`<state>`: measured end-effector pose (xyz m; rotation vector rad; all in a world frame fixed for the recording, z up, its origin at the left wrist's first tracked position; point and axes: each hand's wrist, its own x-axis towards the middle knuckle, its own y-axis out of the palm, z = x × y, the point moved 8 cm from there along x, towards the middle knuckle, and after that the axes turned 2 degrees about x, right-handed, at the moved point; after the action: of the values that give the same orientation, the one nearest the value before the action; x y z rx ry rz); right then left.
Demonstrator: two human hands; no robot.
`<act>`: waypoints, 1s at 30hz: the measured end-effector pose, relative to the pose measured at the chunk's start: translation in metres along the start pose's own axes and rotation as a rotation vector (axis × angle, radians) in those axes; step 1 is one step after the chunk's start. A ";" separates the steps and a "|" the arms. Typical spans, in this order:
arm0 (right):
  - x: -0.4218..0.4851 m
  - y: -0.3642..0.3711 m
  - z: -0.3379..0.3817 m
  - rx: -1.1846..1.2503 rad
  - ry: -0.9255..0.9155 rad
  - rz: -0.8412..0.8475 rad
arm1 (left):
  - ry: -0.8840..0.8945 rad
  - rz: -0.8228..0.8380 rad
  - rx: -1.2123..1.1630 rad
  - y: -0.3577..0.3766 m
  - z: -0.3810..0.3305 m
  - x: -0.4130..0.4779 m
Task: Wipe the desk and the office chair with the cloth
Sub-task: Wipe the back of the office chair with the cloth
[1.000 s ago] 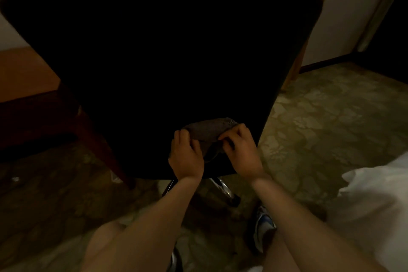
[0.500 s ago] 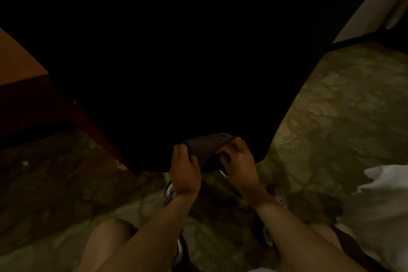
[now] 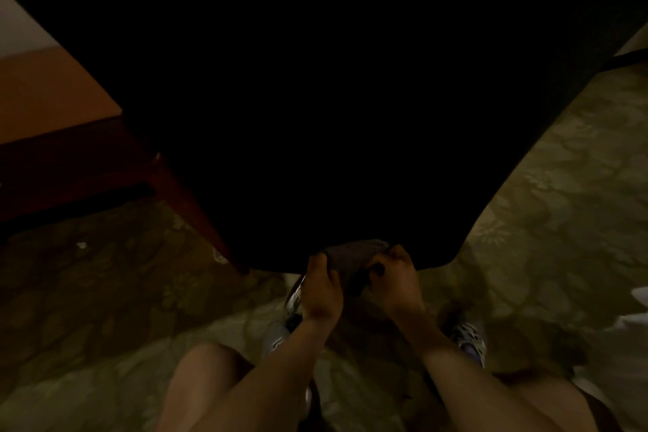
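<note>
Evidently the desk (image 3: 52,91) is not the part in hand just now. Its smooth orange-brown wooden top and dark reddish leg (image 3: 198,210) lie well out to the left of the left hand (image 3: 321,288). That hand curls its fingers round the near left end of the cloth (image 3: 354,252), a small brownish wad that looks soft and slightly nubbly. The cloth is pressed against the bottom edge of the office chair (image 3: 333,116), directly beyond both sets of knuckles. The chair's back is a broad, matte black panel that tapers to a rounded lower rim; it is too dark to tell leather from fabric. The right hand (image 3: 394,282) pinches the cloth's other end, thumb and fingers bent over it, so the wad is bunched between the two hands.

To do this well, I judge the cloth should be opened flatter and wrapped over the rim so both faces get wiped. Then it should be drawn sideways along the curve with even pressure, one hand steadying the swivelling chair. Right of the right hand lies patterned, low-pile olive carpet (image 3: 543,221), and nearer the wrist a mottled shoe (image 3: 468,337).
</note>
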<state>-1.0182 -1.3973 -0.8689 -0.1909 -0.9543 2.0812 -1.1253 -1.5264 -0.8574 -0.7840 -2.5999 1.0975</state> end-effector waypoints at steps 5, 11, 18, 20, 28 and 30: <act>-0.003 0.014 -0.014 0.026 0.051 0.049 | -0.081 0.121 -0.056 0.018 0.018 0.001; -0.020 -0.002 -0.027 0.122 0.150 0.008 | -0.064 0.236 0.101 0.022 0.004 -0.008; -0.039 -0.077 -0.044 0.246 0.229 -0.296 | 0.155 0.189 -0.091 0.042 -0.066 -0.040; -0.042 -0.109 -0.039 0.257 0.209 -0.408 | 0.233 0.138 -0.108 0.039 -0.097 -0.050; -0.019 -0.226 0.004 0.268 0.010 -0.659 | 0.486 -0.192 -0.099 -0.004 -0.215 -0.060; -0.010 -0.254 0.021 0.261 -0.051 -0.715 | 0.501 -0.227 -0.092 -0.015 -0.242 -0.058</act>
<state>-0.8632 -1.3210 -0.6814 0.3038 -0.6388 1.5199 -0.9898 -1.4215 -0.6769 -0.6578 -2.2515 0.6223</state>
